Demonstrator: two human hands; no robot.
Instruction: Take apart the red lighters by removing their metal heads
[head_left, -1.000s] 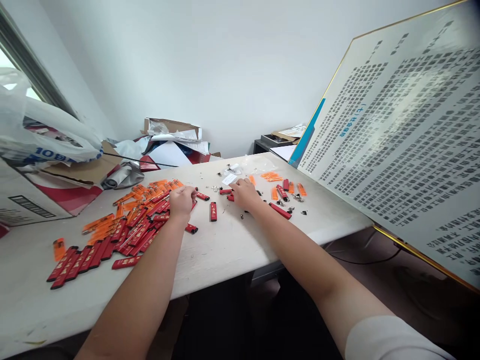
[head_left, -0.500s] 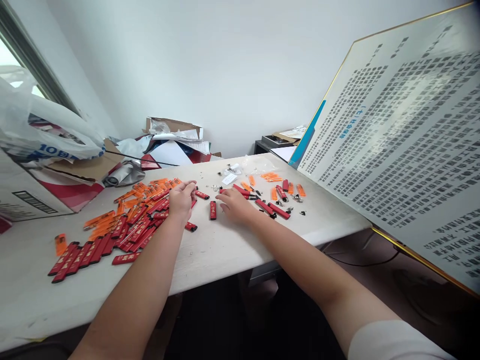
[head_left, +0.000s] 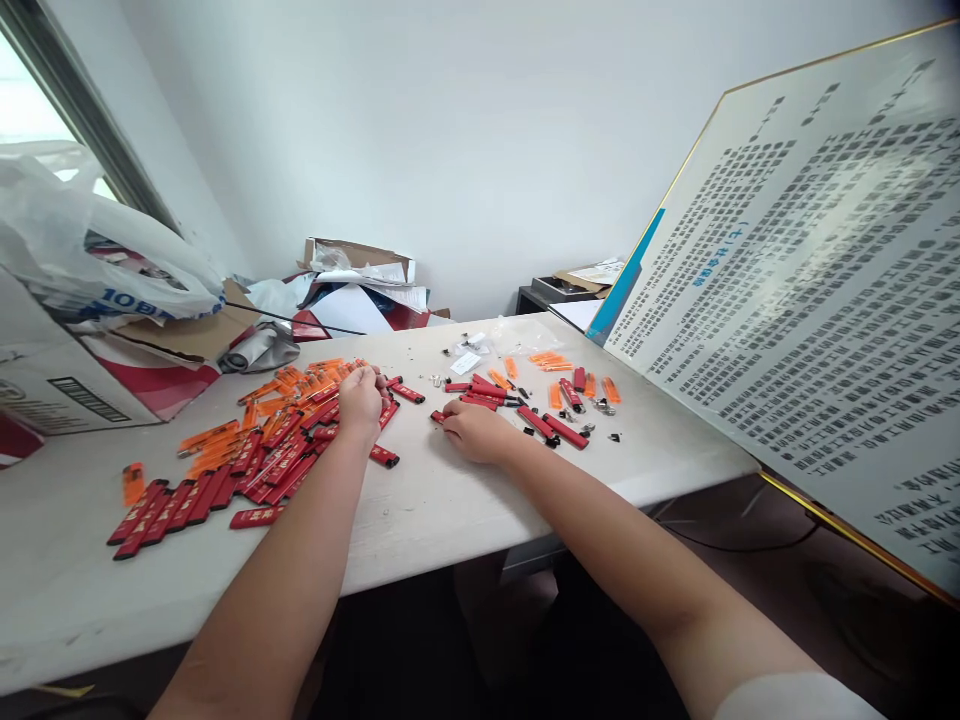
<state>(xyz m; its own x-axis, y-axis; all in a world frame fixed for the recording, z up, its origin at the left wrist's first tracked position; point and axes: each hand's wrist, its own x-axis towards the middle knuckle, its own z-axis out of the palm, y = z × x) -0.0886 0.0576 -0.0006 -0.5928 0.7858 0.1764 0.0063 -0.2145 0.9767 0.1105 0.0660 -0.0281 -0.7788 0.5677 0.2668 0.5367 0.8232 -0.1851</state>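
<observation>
My left hand [head_left: 361,398] is closed at the right side of a heap of red lighters [head_left: 283,462] and orange see-through lighters [head_left: 206,437]. Whatever its fingers hold is hidden. Farther right, my right hand [head_left: 471,430] has its fingertips closed on a red lighter [head_left: 438,416], which shows only at its left end. Between the hands lies another red lighter [head_left: 409,394]. Just beyond the right hand are several red lighters [head_left: 489,388] with black ends. One more lighter [head_left: 384,456] rests beside my left wrist.
Small metal and black parts [head_left: 604,407] lie at the right among orange lighters [head_left: 551,360]. A clear plastic bag [head_left: 521,332] is at the back. A carton [head_left: 97,385] and a white bag [head_left: 90,250] stand left; a large printed board [head_left: 787,300] leans at the right.
My right hand has closed on the red lighter that lay just left of its fingers. My left hand stays by the heap, fingers curled. The view has shifted slightly.
</observation>
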